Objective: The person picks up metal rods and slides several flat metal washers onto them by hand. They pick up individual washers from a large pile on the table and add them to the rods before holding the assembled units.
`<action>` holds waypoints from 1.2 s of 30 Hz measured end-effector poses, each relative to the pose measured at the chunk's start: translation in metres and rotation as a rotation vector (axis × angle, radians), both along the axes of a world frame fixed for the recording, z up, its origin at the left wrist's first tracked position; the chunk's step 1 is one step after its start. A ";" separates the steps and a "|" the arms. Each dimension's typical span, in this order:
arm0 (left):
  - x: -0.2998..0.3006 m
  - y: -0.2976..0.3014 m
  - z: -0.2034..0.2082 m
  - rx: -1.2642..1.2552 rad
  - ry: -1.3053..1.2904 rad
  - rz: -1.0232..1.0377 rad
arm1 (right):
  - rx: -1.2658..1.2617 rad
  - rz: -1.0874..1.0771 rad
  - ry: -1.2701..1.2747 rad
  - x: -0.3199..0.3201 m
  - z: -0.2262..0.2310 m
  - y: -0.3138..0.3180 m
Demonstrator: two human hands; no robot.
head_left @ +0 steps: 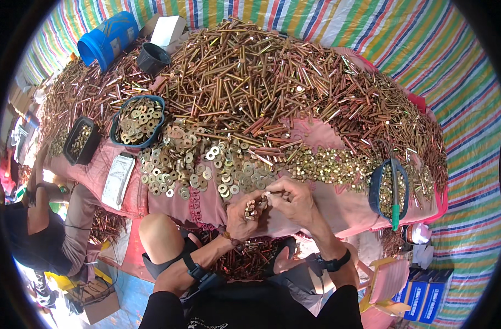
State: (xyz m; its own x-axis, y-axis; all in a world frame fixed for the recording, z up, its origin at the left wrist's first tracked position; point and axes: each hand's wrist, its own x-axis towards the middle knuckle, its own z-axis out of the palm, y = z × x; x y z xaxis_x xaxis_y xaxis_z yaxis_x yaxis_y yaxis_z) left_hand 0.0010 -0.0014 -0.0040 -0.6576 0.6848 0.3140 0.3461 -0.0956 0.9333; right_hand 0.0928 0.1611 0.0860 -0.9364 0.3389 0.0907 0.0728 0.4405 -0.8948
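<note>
My left hand (243, 214) is closed around a small bundle of brass-coloured metal bolts (250, 209), their ends showing between the fingers. Close against it, my right hand (292, 200) pinches at the left fingertips; whatever lies in that pinch is too small to make out. Both hands are over the pink cloth (338, 205) at the table's near edge. Just beyond them lie a heap of flat washers (201, 164) and a band of small brassy nuts (332, 167). Behind these rises a large pile of long metal bolts (250, 77).
A blue basin of washers (138, 122) and a dark tub of small parts (81, 141) stand left. At right is a blue basket (374, 189) with a green-handled tool (395, 215). A blue bucket (109, 39) lies at the back. Another person (47, 236) sits at left.
</note>
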 end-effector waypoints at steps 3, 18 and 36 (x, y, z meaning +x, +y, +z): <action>0.000 -0.001 0.000 -0.005 -0.031 0.004 | -0.058 -0.018 0.091 -0.003 -0.005 -0.004; 0.000 -0.003 -0.001 0.017 -0.062 -0.018 | 0.482 0.034 0.285 -0.006 0.003 -0.022; -0.002 -0.003 -0.002 0.024 -0.041 -0.044 | 0.174 0.016 0.134 0.002 -0.006 -0.011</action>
State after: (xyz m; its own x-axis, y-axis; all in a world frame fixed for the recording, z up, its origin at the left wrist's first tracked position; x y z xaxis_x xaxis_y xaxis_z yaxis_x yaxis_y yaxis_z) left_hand -0.0009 -0.0043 -0.0062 -0.6393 0.7061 0.3044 0.3026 -0.1328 0.9438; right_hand 0.0950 0.1500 0.0798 -0.9173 0.2927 0.2700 -0.0494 0.5890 -0.8066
